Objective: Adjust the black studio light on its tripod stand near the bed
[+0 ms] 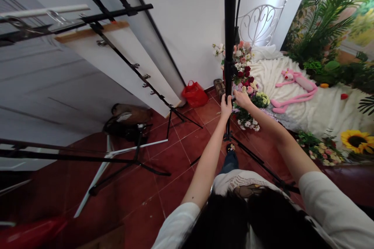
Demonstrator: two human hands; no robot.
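Note:
A tall black stand [228, 50] rises upright in front of me, its legs spread on the floor. My left hand [226, 106] is wrapped round its pole, below a black collar. On the right side of the pole, my right hand [241, 98] is closed at a small part that I cannot make out, at about the same height. A black cable [240, 0] hangs beside the upper pole. Just behind my right hand are pink, white and dark red flowers [247, 74].
A bed with a cream blanket [324, 105], a pink plush toy [304, 81] and a sunflower [355, 141] is at the right. Clipped backdrop boards [140, 62] and light stands [102, 159] stand left. A red bag [195, 94] lies by the wall on the tiled floor.

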